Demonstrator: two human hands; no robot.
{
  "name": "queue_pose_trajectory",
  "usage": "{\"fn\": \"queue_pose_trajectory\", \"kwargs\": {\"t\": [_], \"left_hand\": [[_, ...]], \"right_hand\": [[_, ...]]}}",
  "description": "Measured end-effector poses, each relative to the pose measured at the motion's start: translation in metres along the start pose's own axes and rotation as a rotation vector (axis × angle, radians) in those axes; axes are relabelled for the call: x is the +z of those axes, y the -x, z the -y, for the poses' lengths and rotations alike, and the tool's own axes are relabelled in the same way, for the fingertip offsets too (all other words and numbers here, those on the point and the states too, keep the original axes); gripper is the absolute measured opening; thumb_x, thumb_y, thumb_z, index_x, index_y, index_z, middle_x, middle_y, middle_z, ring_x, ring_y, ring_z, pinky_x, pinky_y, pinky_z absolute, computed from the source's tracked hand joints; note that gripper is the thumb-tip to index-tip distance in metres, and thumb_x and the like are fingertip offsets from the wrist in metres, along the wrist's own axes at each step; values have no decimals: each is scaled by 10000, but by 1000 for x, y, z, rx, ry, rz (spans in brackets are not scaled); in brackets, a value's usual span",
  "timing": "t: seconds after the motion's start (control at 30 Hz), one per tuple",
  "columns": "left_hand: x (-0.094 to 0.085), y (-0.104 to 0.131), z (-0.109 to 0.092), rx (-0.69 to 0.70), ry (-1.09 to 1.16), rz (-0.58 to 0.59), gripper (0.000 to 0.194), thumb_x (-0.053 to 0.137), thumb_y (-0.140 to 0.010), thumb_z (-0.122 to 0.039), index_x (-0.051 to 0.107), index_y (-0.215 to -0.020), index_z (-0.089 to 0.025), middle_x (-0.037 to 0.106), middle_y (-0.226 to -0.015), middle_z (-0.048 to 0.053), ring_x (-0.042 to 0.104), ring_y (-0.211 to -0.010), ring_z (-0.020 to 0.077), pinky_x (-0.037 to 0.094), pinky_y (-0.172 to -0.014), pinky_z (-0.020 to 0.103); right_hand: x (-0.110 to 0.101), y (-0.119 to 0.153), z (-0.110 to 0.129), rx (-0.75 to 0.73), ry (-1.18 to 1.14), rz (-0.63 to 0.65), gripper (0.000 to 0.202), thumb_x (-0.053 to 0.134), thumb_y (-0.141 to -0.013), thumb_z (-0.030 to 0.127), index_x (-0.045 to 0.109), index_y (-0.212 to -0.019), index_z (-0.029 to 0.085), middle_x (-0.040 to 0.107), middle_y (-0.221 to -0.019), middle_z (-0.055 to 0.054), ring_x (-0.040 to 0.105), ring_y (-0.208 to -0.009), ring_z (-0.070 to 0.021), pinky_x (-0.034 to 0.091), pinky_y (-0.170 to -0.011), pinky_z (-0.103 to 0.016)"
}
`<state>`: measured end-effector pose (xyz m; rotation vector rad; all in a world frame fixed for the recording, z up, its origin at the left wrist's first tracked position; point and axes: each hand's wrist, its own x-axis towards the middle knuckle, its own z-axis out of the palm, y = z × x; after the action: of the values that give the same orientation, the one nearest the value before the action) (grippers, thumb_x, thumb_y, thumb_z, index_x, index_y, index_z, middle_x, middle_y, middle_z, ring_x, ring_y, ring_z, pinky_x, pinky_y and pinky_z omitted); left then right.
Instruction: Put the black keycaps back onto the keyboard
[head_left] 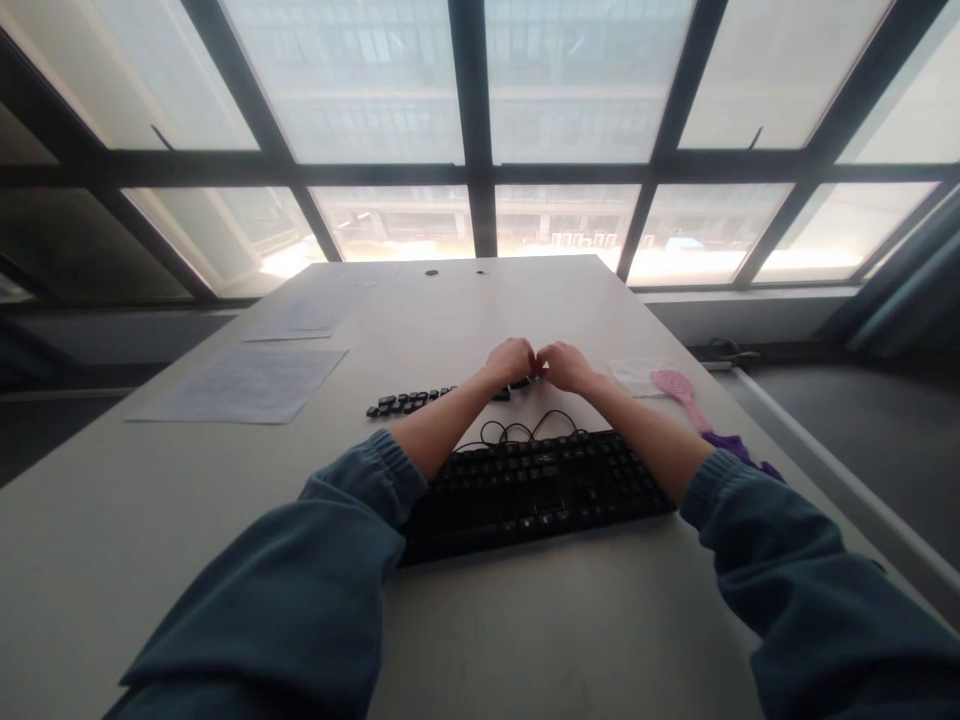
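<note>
A black keyboard (536,490) lies on the white table between my forearms, with a thin black cable (517,432) looped behind it. Some of its key places look bare. Beyond the keyboard, loose black keycaps (409,402) stand in rows, partly covered by my left forearm. My left hand (513,358) is closed at the right end of these rows. Touching or nearly touching it at the fingertips, my right hand (564,366) is closed too. Whatever the fingers pinch is too small to name.
White paper sheets (240,385) lie at the left. To the right are a clear plastic bag (637,376), a pink round-headed brush (675,385) and a purple item (731,446) near the table's edge (810,520). Large windows stand behind.
</note>
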<state>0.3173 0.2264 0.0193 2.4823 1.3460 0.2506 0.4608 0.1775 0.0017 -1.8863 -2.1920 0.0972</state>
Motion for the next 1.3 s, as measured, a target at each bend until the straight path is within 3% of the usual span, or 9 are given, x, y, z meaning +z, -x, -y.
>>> {"fn": "queue_pose_trajectory", "kwargs": {"t": [0.17, 0.33, 0.43, 0.53, 0.67, 0.77, 1.03, 1.3], "left_hand": [[-5, -2, 2, 12, 10, -31, 109, 747, -723, -166, 816, -805, -147, 760, -783, 110, 686, -732, 197, 529, -717, 282], [-28, 30, -1, 77, 38, -132, 137, 710, -806, -221, 815, -879, -174, 772, -837, 80, 687, -774, 176, 527, -767, 279], [-34, 66, -13, 164, 67, -158, 136, 717, -820, -273, 813, -889, -205, 774, -844, 44, 684, -769, 163, 522, -764, 272], [-30, 109, -33, 248, 103, -158, 118, 729, -811, -303, 810, -849, -226, 771, -815, 25, 684, -754, 175, 512, -733, 283], [-11, 159, -56, 329, 70, -101, 114, 715, -827, -300, 811, -838, -240, 763, -792, 37, 689, -785, 200, 504, -752, 291], [6, 182, -65, 325, 80, -84, 98, 721, -834, -296, 806, -849, -250, 764, -815, 37, 689, -802, 209, 500, -730, 284], [41, 190, -69, 431, 26, -235, 70, 729, -867, -243, 795, -847, -233, 758, -846, 21, 638, -857, 204, 502, -831, 316], [49, 188, -62, 495, -10, -299, 115, 701, -903, -259, 798, -848, -235, 766, -877, 25, 618, -873, 199, 495, -852, 324]], "right_hand": [[0, -5, 1, -15, -36, -37, 151, 670, -839, 122, 796, -850, 205, 781, -909, -94, 710, -885, -234, 504, -830, -298], [-17, 16, 6, -47, -127, -191, 137, 634, -897, 150, 765, -930, 174, 758, -990, -86, 688, -917, -198, 500, -852, -283], [-29, 50, 7, -140, -295, -320, 121, 617, -921, 164, 738, -906, 162, 733, -983, -73, 672, -842, -161, 512, -792, -258], [-34, 97, 6, -247, -483, -417, 75, 662, -901, 190, 721, -857, 178, 714, -894, -49, 656, -796, -167, 522, -761, -283], [-30, 160, 4, -287, -583, -395, 68, 673, -903, 209, 720, -854, 209, 716, -907, -47, 674, -856, -195, 541, -795, -326], [-20, 191, 2, -324, -614, -354, 69, 673, -912, 214, 720, -861, 220, 717, -914, -53, 680, -848, -201, 554, -775, -333], [-6, 202, 2, -450, -471, -330, 163, 602, -956, 175, 721, -851, 213, 722, -922, -66, 675, -867, -203, 558, -790, -340], [-5, 202, 5, -499, -434, -335, 208, 564, -982, 184, 719, -847, 217, 718, -911, -70, 659, -850, -201, 558, -782, -342]]}}
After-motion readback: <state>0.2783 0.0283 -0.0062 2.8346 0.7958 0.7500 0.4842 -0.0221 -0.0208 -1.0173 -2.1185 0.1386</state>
